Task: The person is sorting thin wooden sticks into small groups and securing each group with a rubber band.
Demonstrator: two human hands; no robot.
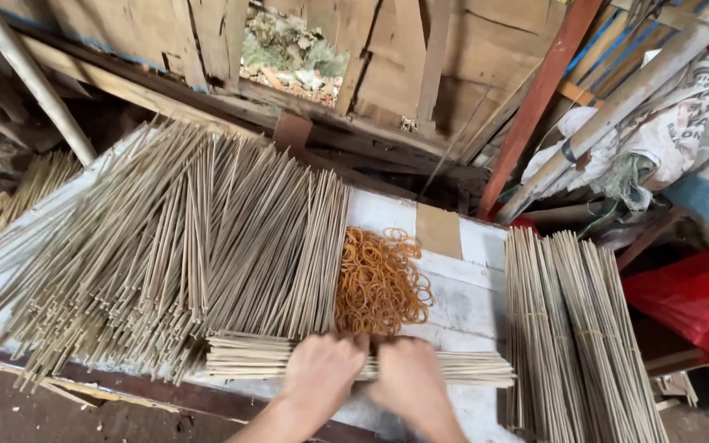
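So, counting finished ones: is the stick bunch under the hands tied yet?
Cannot tell: both hands cover the bunch's middle; no band shows on its ends.

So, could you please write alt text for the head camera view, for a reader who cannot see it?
Two bare hands, the left hand and the right hand, grip a horizontal bundle of thin sticks on a white table. Behind them lie a pile of orange rubber bands, a big heap of loose sticks and tied bundles at right.

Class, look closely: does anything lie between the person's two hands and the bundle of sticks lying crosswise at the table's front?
Nothing visible does. The left hand and right hand already grip the crosswise bundle of sticks directly.
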